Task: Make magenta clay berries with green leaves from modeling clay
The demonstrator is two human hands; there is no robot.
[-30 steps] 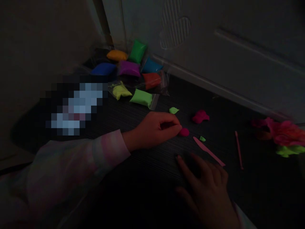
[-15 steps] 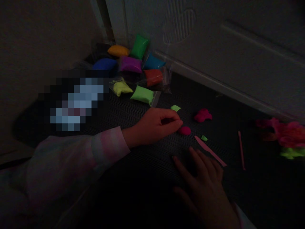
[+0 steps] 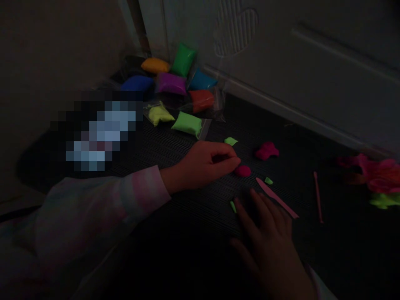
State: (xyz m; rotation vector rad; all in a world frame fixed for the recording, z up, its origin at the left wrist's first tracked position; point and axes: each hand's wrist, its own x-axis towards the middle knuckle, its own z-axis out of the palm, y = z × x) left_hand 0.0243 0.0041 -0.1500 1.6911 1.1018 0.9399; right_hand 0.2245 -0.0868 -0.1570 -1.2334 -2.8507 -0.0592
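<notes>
My left hand [image 3: 209, 164] is closed in a pinch, its thumb and forefinger tips pressed together just above a pink clay ball [image 3: 243, 171]. Whatever lies between those tips, if anything, is too small or hidden to make out. Palm down, my right hand [image 3: 268, 237] lies over the dark table with its fingers spread. Beside its forefinger tip is a small green clay roll [image 3: 233, 206]. A pink plastic clay knife [image 3: 276, 198] lies just beyond the right fingers, with a green clay scrap [image 3: 268, 181] close to it.
A darker pink clay lump [image 3: 266, 151] and a light green clay piece [image 3: 230, 141] lie farther back. A thin pink stick tool [image 3: 318, 198] and a pink clay flower shape [image 3: 381, 175] are on the right. Bagged clay [image 3: 187, 123] in several colours and a blurred screen [image 3: 103, 133] sit left.
My right forefinger has shifted slightly right and back, and the small green clay roll now shows beside its tip. My left hand keeps its pinch in nearly the same place.
</notes>
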